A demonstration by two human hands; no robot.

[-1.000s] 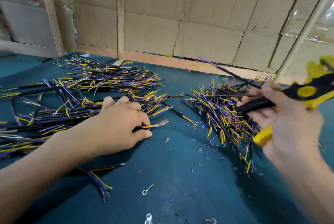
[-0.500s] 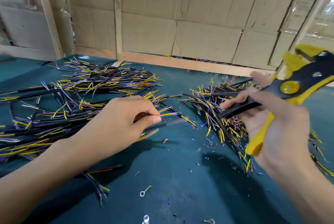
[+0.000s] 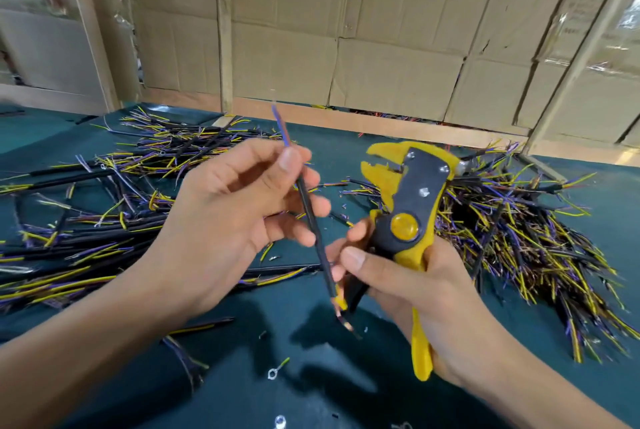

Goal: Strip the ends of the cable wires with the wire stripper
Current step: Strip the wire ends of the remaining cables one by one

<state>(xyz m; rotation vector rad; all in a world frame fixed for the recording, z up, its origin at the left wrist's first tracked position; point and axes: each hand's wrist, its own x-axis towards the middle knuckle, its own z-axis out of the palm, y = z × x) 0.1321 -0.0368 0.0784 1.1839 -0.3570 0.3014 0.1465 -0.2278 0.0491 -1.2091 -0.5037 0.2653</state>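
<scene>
My left hand (image 3: 239, 210) pinches a black cable (image 3: 313, 231) between thumb and fingers and holds it nearly upright above the table. Purple and yellow wires stick out of its top end, and yellow wire shows at its bottom end. My right hand (image 3: 408, 290) grips the yellow and black wire stripper (image 3: 408, 206) by its handles, jaws pointing up and left, just right of the cable. Thumb and forefinger of the right hand also touch the cable's lower part. The stripper's jaws are apart from the cable.
A pile of black cables (image 3: 104, 220) with yellow and purple wires lies on the green table (image 3: 311, 394) at the left, another pile (image 3: 519, 238) at the right. Small ring terminals (image 3: 277, 369) and insulation scraps lie near the front. A cardboard wall (image 3: 381, 47) stands behind.
My left hand has picked one cable off the left pile and raised it to the middle. My right hand has brought the stripper down and left, next to the cable.
</scene>
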